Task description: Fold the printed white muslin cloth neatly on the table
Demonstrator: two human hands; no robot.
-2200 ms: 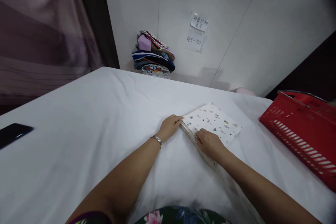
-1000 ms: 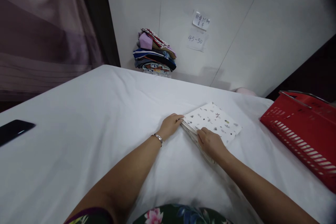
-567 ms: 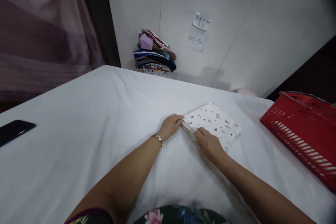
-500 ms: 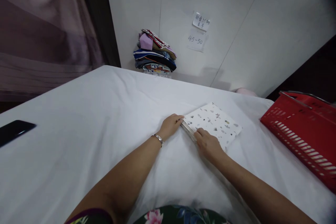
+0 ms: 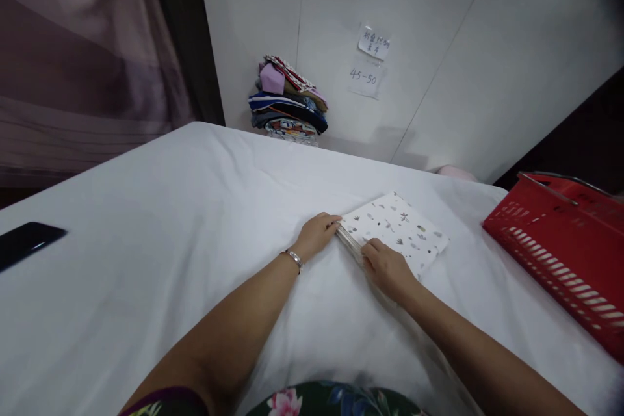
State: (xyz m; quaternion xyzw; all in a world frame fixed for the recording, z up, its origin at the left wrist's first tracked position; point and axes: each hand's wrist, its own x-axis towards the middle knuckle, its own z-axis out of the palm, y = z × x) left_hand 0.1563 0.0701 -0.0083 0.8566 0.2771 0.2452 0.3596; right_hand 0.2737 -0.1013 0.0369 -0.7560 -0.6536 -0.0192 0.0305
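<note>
A folded white cloth (image 5: 397, 227) with a small plant print lies on the white-covered table, its layered edge turned toward me. At the far left end of that edge, my left hand (image 5: 318, 234) pinches the corner between thumb and fingers. My right hand (image 5: 387, 266) grips the near end of the same edge, its fingers curled over the layers. Part of the cloth's near side is hidden under the right hand.
A red plastic basket (image 5: 560, 253) with metal handles stands at the right. A black phone (image 5: 30, 242) lies at the left edge of view. Beyond the table, a stack of folded fabrics (image 5: 288, 104) rises against the wall, near two paper notes (image 5: 366, 78).
</note>
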